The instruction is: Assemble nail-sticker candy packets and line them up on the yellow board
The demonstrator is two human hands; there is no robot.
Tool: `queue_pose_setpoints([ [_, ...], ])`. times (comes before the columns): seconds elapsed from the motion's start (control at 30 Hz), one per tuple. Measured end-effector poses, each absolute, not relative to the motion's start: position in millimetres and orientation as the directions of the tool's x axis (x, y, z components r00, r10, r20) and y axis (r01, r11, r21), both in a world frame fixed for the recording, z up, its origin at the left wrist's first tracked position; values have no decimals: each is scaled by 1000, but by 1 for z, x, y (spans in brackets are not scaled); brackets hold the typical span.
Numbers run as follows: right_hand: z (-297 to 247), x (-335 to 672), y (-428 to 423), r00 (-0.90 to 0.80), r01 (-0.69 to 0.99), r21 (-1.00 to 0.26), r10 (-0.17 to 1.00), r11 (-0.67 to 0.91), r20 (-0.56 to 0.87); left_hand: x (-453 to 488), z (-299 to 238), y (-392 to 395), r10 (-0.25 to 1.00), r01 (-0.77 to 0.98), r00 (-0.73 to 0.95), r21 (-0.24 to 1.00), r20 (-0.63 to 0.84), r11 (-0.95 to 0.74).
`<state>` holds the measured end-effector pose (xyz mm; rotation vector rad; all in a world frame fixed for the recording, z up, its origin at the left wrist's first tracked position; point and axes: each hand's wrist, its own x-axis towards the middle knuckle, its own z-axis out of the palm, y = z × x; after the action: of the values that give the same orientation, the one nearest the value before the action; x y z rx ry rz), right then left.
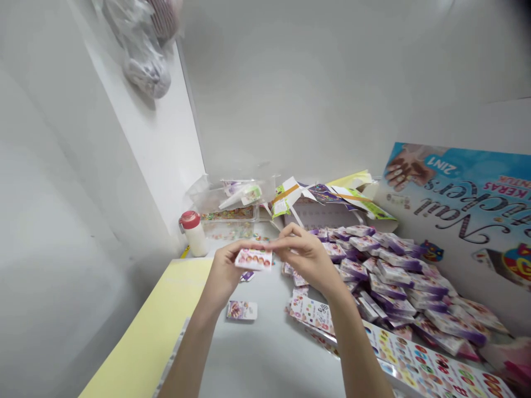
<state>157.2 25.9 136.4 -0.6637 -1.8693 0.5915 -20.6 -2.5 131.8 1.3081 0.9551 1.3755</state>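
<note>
Above the grey tabletop my left hand (228, 262) grips a small white nail sticker box (254, 260) by its left side. Its printed face, with a row of nail designs, tilts toward me. At the box's upper right edge the fingers of my right hand (302, 251) pinch together. On the table below lies another small purple-and-white box (242, 310), flat. Part of a purple packet (248, 276) shows just under the held box. To the right of my right hand rises a heap of similar small boxes (390, 276).
Long sticker sheets (402, 354) lie at the front right. A large nail stickers carton (460, 221) stands behind the heap. A red-capped bottle (194, 235), a clear plastic tray (230, 214) and an opened carton (323, 213) are at the back. Yellow board (153, 331) covers the left side.
</note>
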Motion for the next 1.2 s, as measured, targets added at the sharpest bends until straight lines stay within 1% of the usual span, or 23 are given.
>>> queue_pose_setpoints([
  [0.13, 136, 155, 27, -334, 247, -586, 636, 772, 696, -22, 136, -4, 973, -165, 96, 968, 208, -191],
  [0.2, 135, 154, 28, -324, 254, -593, 645, 764, 692, -23, 137, -3, 976, -154, 88, 971, 197, -182],
  [0.27, 134, 153, 29, -321, 209, -650, 679, 731, 660, -23, 136, -3, 979, -126, 74, 975, 191, -181],
  [0.4, 132, 153, 29, -335, 77, -795, 766, 602, 548, -24, 135, -4, 977, -69, 81, 979, 197, -191],
  [0.5, 132, 153, 29, -311, 55, -817, 788, 573, 532, -24, 137, -6, 975, -60, 103, 979, 198, -193],
  [0.6, 133, 153, 28, -295, 71, -781, 761, 620, 578, -25, 139, -8, 971, -68, 118, 978, 206, -199],
  [0.77, 137, 154, 24, -368, 154, -605, 614, 781, 698, -28, 136, -7, 962, -154, 131, 963, 241, -220],
  [0.83, 139, 155, 22, -380, 178, -568, 589, 804, 714, -31, 136, -8, 958, -178, 131, 956, 257, -232],
  [1.03, 142, 160, 18, -370, 170, -583, 600, 795, 710, -33, 141, -15, 928, -162, 252, 957, 275, -240],
  [1.2, 142, 163, 19, -391, 222, -602, 635, 767, 666, -20, 135, -11, 951, -152, 153, 957, 268, -245],
])
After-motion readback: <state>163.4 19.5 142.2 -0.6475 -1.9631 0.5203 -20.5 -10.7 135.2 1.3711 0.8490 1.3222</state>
